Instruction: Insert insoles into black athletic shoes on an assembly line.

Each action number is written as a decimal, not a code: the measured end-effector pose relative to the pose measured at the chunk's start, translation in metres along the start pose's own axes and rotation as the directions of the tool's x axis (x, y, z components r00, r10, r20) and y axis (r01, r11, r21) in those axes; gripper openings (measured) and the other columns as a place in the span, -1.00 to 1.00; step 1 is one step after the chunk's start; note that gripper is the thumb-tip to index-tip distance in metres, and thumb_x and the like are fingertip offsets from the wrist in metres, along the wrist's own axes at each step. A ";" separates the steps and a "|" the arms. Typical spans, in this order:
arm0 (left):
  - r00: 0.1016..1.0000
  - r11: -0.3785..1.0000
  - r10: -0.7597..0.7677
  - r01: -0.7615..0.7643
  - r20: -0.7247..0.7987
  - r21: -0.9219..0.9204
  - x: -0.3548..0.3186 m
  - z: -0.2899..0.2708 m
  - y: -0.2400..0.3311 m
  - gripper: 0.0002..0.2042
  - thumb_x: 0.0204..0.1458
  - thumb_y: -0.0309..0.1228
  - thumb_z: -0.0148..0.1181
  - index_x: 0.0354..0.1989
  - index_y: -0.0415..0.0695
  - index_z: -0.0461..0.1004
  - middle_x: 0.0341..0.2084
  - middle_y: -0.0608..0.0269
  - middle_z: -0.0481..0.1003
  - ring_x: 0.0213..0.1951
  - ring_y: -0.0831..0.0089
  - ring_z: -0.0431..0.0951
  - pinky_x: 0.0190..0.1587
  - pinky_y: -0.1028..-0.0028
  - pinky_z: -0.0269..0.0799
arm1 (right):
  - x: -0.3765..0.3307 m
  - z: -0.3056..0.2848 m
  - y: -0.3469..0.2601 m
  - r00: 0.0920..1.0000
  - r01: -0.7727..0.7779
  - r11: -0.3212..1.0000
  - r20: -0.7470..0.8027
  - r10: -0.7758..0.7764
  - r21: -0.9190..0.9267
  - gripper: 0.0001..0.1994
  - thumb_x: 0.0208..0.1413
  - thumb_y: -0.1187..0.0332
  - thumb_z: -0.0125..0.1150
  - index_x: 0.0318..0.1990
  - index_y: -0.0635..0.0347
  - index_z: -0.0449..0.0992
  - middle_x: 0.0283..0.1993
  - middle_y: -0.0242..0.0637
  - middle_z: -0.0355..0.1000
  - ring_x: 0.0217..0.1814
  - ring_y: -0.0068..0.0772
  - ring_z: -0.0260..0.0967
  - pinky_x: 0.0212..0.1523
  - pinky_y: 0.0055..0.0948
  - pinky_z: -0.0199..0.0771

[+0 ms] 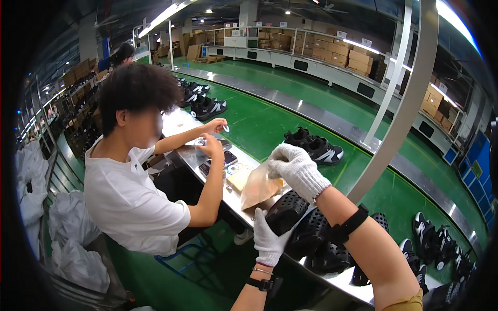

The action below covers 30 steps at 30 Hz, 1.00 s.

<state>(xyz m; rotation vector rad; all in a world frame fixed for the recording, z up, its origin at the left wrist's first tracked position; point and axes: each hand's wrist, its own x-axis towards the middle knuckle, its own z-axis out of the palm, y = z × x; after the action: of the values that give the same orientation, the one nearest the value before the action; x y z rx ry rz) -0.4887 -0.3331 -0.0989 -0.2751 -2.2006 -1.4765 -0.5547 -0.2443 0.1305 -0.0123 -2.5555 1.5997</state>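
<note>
White knit gloves cover both my hands. My left hand (268, 241) is closed on the near end of a black perforated clog (287, 211) at the table's near edge. My right hand (298, 168), fingers pinched together, holds the top of a thin translucent sheet or bag (258, 187); which of the two I cannot tell. It hangs just left of the clog, over a pale yellow pad (237, 180). More black clogs (310, 232) lie beneath my right forearm, partly hidden by it.
A co-worker in a white shirt (137, 207) sits at the left, holding a small white ring (226, 128). Black sneakers (314, 146) stand on the green conveyor (249, 119) beyond the table. A white post (397, 103) rises to the right of my right hand.
</note>
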 end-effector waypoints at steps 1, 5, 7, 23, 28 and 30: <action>1.000 0.999 0.024 -0.024 0.003 0.028 0.002 -0.002 0.002 0.23 -0.37 -0.23 0.65 0.44 -0.33 -0.13 0.22 -0.26 0.29 0.25 -0.09 0.34 0.31 0.17 0.26 | 0.003 0.003 0.000 0.995 0.101 0.995 0.007 -0.101 0.005 -0.91 0.10 0.46 0.29 -0.23 0.21 0.58 -0.34 -0.25 0.57 -0.27 -0.40 0.55 -0.15 -0.46 0.53; 0.999 0.988 0.035 -0.033 -0.009 0.153 0.005 -0.019 0.003 0.15 -0.34 -0.27 0.66 0.40 -0.36 -0.04 0.23 -0.28 0.28 0.25 -0.13 0.35 0.31 0.16 0.27 | 0.016 0.034 0.000 0.935 0.348 0.923 -0.013 -0.354 -0.165 -0.87 0.14 0.54 0.24 -0.16 0.26 0.58 -0.14 -0.28 0.58 -0.10 -0.49 0.52 -0.01 -0.52 0.52; 0.987 0.983 0.158 -0.155 -0.020 0.102 0.004 -0.032 0.003 0.11 -0.30 -0.25 0.65 0.38 -0.39 0.00 0.21 -0.33 0.28 0.21 -0.17 0.38 0.26 0.10 0.33 | 0.015 0.042 0.008 0.864 0.503 0.860 0.001 -0.504 -0.084 -0.85 0.13 0.58 0.24 -0.14 0.26 0.58 -0.08 -0.26 0.56 -0.02 -0.48 0.48 0.05 -0.51 0.49; 0.998 0.998 0.032 -0.035 -0.060 -0.057 -0.001 -0.048 0.014 -0.14 -0.29 -0.29 0.56 0.24 -0.16 0.20 0.13 -0.08 0.32 0.22 -0.07 0.31 0.30 0.15 0.25 | 0.022 0.032 -0.016 0.936 0.342 0.934 0.053 -0.348 0.101 -0.89 0.17 0.56 0.14 -0.17 0.28 0.52 -0.06 -0.34 0.48 -0.12 -0.58 0.36 -0.03 -0.53 0.43; 0.999 0.994 -0.004 0.008 0.039 -0.108 -0.002 -0.059 0.013 -0.20 -0.28 -0.32 0.54 0.20 -0.21 0.25 0.05 -0.13 0.37 0.14 -0.11 0.36 0.24 0.11 0.28 | 0.019 0.034 -0.013 0.914 0.401 0.916 0.059 -0.402 0.023 -0.87 0.16 0.56 0.17 -0.15 0.28 0.53 -0.25 -0.47 0.45 -0.19 -0.61 0.38 -0.10 -0.57 0.42; 0.992 0.970 0.122 -0.123 -0.015 -0.210 0.015 -0.066 0.035 -0.17 -0.30 -0.37 0.56 0.23 -0.19 0.24 0.07 -0.12 0.36 0.17 -0.12 0.35 0.23 0.12 0.31 | 0.021 0.026 -0.010 0.890 0.456 0.887 0.041 -0.454 -0.073 -0.87 0.13 0.56 0.20 -0.16 0.27 0.54 -0.28 -0.46 0.46 -0.20 -0.61 0.39 -0.12 -0.56 0.43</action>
<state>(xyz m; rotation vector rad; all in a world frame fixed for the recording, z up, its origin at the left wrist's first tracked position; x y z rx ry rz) -0.4691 -0.3803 -0.0428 -0.4706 -1.9878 -1.6398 -0.5782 -0.2700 0.1308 0.5595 -2.3919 1.3185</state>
